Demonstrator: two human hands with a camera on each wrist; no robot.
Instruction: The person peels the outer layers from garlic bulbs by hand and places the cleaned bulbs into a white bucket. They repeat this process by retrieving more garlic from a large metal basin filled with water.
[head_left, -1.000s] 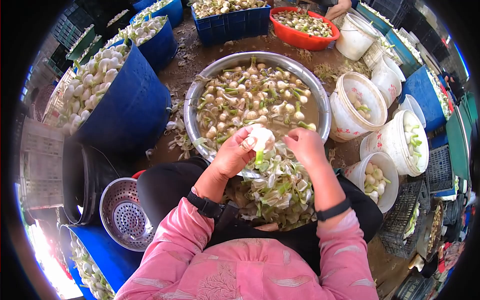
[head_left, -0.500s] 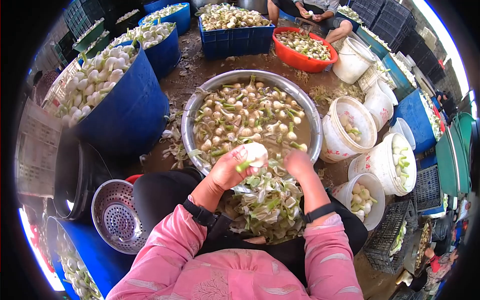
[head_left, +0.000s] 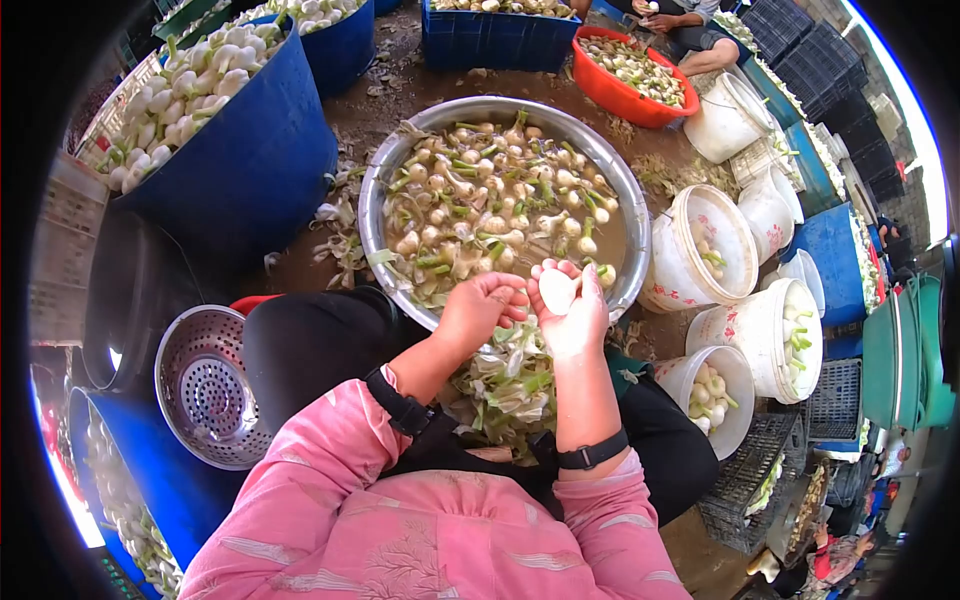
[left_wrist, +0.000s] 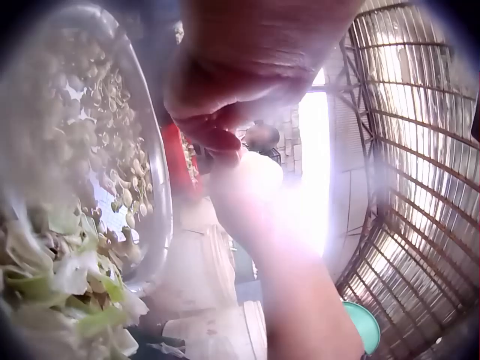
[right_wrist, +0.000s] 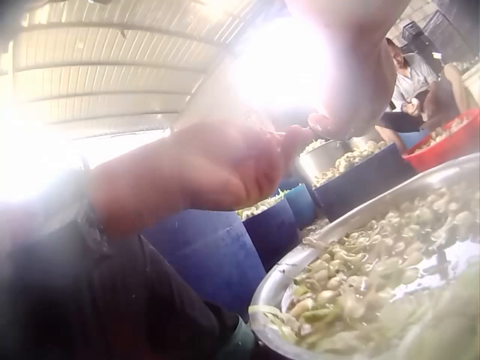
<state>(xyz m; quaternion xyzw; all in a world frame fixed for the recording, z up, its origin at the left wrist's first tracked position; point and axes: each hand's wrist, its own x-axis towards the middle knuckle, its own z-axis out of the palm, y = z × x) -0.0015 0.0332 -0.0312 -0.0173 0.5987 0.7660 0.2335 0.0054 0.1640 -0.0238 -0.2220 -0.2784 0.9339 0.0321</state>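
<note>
Change: the bulb (head_left: 557, 290) has passed from the left hand (head_left: 478, 312) to the right hand (head_left: 575, 320); the green stalk seen earlier no longer shows.
Right hand: palm up, fingers cupped round the bulb, grasping it.
Left hand: fingers curled inward, fingertips just beside the bulb; cannot tell whether they pinch anything.
Bulb position: in the air over the near rim of the steel basin (head_left: 385, 180), toward that rim's right part.
Surroundings: the basin holds murky water and unpeeled bulbs. A heap of peelings (head_left: 510, 380) lies on the lap below both hands. White buckets (head_left: 655, 230) stand beside the basin's right edge, a blue barrel (head_left: 240, 170) to its left, a colander (head_left: 205, 385) at the near left.
In the way: the left knuckles stand between the bulb and the basin's near-left rim.
Axis: pale oval, long side running from palm toward basin.
Unclear: root and stalk ends not distinguishable. Both wrist views are glare-washed and blurred.
</note>
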